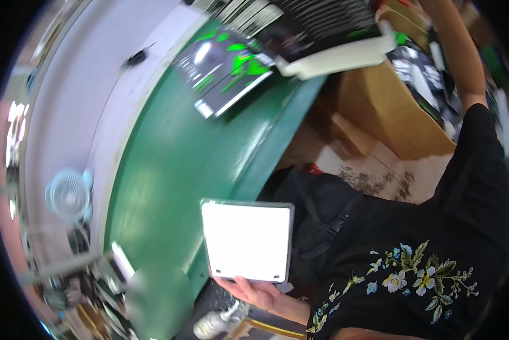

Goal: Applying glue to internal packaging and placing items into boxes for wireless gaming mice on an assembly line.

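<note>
- The white panel (247, 241) is flat and nearly square, its upper face washed out by bright light; it is held out in front of the person's dark clothes and overlaps the near side of the desk in view.
- Two small dark marks sit near the corners of its lower edge, and a thin darker rim with a glossy, clear-looking fringe outlines it.
- The left grip (253, 292) clasps that lower edge, the thumb lying over the face.
- The right forearm (464, 62) stretches to the top edge; the right grip is out of view, so its state cannot be told.
- The black shirt (379, 226) is soft cloth, with embroidered flowers (416, 277) in cream, blue and green.
- The desk (169, 153) has a smooth green top with a soft sheen.
- On its far part lies a dark, glossy package (217, 62) with bright green patches, beside a blurred cream-coloured piece (342, 58).
- A brown cardboard box (373, 107) holds black-and-white packets (416, 76).
- Dark stains mark the tiled floor (373, 178).
- Past the desk, a light blue round fan (71, 195) shows against a pale surface (84, 107).
</note>
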Demonstrator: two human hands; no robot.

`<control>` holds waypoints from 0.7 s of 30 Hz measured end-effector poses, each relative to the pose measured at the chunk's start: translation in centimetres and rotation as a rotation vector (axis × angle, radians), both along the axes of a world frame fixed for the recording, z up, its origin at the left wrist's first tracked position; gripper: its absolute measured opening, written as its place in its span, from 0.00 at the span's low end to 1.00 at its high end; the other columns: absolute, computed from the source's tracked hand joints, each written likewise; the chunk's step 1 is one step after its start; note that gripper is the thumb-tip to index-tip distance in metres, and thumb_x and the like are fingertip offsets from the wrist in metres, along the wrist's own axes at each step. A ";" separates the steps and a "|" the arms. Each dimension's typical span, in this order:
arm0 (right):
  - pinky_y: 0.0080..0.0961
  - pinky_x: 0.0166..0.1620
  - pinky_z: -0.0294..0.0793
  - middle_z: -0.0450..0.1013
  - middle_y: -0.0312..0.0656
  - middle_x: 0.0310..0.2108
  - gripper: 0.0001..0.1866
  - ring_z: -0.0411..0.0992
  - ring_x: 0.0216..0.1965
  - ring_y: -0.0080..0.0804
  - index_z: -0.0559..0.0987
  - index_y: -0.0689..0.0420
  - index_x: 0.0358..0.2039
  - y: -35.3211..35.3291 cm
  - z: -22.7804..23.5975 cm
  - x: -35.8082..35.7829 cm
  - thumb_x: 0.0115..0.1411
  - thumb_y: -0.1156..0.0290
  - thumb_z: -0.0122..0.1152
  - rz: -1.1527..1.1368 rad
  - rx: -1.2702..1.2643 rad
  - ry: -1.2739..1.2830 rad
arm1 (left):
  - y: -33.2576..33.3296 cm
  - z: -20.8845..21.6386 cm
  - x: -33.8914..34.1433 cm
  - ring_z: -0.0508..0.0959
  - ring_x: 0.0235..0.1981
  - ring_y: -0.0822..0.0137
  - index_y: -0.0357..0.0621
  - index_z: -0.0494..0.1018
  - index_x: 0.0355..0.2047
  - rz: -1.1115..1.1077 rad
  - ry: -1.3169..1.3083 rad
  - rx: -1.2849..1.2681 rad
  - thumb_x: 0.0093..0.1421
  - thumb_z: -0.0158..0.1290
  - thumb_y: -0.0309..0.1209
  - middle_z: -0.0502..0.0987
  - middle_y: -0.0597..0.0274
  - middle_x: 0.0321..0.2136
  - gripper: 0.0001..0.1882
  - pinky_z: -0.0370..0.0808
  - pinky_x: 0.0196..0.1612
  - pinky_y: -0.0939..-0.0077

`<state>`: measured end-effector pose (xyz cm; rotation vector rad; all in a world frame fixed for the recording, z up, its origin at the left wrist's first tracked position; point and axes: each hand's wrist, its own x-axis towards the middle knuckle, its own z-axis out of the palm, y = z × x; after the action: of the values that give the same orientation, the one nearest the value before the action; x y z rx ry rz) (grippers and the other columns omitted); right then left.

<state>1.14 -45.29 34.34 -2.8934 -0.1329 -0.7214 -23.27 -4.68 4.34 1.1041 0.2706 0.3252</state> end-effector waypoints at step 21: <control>0.44 0.45 0.77 0.73 0.61 0.46 0.31 0.76 0.46 0.51 0.72 0.59 0.56 35.5 -28.4 19.3 0.62 0.49 0.55 0.500 -0.381 0.484 | 2.2 1.5 -1.7 0.68 0.60 0.59 0.42 0.45 0.70 0.536 0.042 -0.161 0.71 0.42 0.25 0.62 0.48 0.63 0.31 0.69 0.59 0.64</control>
<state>20.49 -9.75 5.97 -3.0653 -0.9735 0.1052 -24.98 -2.44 5.85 0.8669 0.6221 0.7435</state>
